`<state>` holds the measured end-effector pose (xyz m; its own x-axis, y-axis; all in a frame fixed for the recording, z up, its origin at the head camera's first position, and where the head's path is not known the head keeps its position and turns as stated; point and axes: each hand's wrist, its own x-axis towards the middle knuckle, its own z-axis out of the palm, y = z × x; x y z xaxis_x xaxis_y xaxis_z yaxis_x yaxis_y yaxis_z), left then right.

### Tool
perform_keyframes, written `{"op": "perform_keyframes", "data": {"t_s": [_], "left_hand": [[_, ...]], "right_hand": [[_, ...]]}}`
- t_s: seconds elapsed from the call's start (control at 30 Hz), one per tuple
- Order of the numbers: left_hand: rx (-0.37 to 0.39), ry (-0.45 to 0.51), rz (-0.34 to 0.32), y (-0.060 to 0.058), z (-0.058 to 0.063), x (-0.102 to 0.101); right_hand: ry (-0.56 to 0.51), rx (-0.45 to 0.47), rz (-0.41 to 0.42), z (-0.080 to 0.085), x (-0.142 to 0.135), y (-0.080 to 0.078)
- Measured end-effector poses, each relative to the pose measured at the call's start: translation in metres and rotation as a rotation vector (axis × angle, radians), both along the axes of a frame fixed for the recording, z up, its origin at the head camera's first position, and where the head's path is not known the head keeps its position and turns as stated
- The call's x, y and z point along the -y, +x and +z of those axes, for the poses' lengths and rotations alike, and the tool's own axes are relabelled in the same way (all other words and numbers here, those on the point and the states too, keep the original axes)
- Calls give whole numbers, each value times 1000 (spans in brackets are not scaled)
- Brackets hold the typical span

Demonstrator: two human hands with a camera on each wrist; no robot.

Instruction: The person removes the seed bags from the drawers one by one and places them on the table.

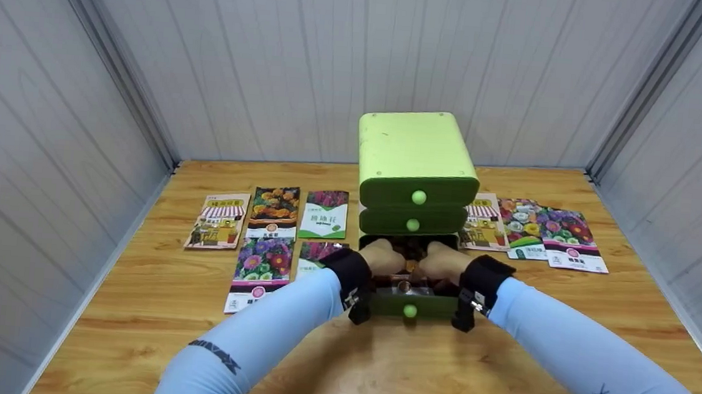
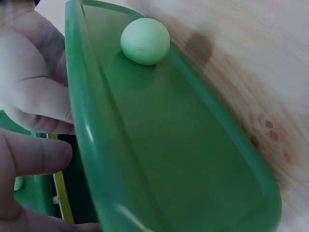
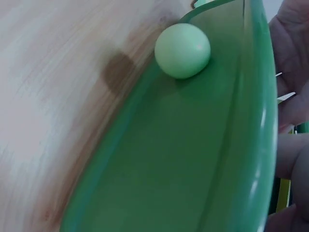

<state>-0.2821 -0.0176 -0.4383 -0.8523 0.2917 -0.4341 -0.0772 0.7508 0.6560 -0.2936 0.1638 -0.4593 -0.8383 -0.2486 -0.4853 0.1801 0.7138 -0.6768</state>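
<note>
Both hands reach down into the pulled-out bottom drawer (image 1: 436,308) of a small green drawer cabinet (image 1: 417,146). My left hand (image 1: 384,257) is at the drawer's left side, and my right hand (image 1: 444,262) is opposite it at the right. Between them, dark packets with an orange flower picture (image 1: 411,265) show inside the drawer. The fingertips are hidden in the drawer, so their grip cannot be seen. Close up, the left wrist view shows the green drawer front with its round knob (image 2: 145,41). In the right wrist view, a thin white edge (image 3: 286,97) appears beside one hand.
Flower seed packets lie left of the cabinet, among them a marigold-coloured one (image 1: 273,210) and a pink-flowered one (image 1: 261,265). More packets (image 1: 573,239) lie to its right. Two closed drawers (image 1: 386,221) sit above the pulled-out one. White panel walls (image 1: 274,59) enclose the wooden table (image 1: 148,306).
</note>
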Motion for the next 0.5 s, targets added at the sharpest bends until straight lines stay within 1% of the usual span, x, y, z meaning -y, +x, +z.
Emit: {"op": "perform_keyframes", "data": {"t_s": [0.1, 0.23, 0.3, 0.37, 0.43, 0.5], "left_hand": [[-26, -16, 7, 0, -2, -1], [-36, -26, 22, 0, -4, -3], [-40, -15, 26, -1, -5, -4], [-28, 7, 38, -4, -6, -4], [-20, 24, 55, -10, -10, -4], [-23, 23, 69, -20, -22, -6]], "right_hand": [[-24, 31, -22, -1, 0, -1], [-24, 19, -47, -3, -1, -2], [-27, 12, -63, -4, -1, -2], [-40, 5, -80, -3, -1, -1], [-64, 5, -107, -3, 0, 0], [-96, 12, -138, -2, 0, 2]]}}
